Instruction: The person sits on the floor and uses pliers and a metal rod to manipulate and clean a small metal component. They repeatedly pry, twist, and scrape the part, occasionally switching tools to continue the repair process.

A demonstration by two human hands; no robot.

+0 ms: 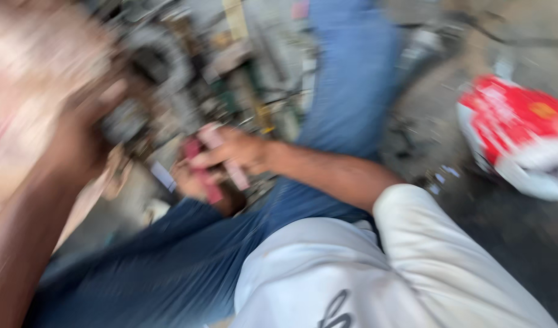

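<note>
Blurred red-pink tool [201,172], right fingers [221,159]

thing: red-handled tool [201,173], probably pliers; heavy motion blur hides its working end
colour: two red to pink grips
pose: slanted, grips side by side
place: gripped in the right hand [233,155], above a blue-jeaned knee

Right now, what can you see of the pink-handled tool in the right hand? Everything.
The pink-handled tool is heavily motion-blurred. Two slim handles show, one paler pink, one deeper red-pink, looking plastic-coated and splayed slightly apart, like pliers. They slant down across the right hand, whose fingers wrap them. The working end is hidden or too blurred to tell. It sits above the blue denim knee, with grey metal machine parts behind it.
</note>
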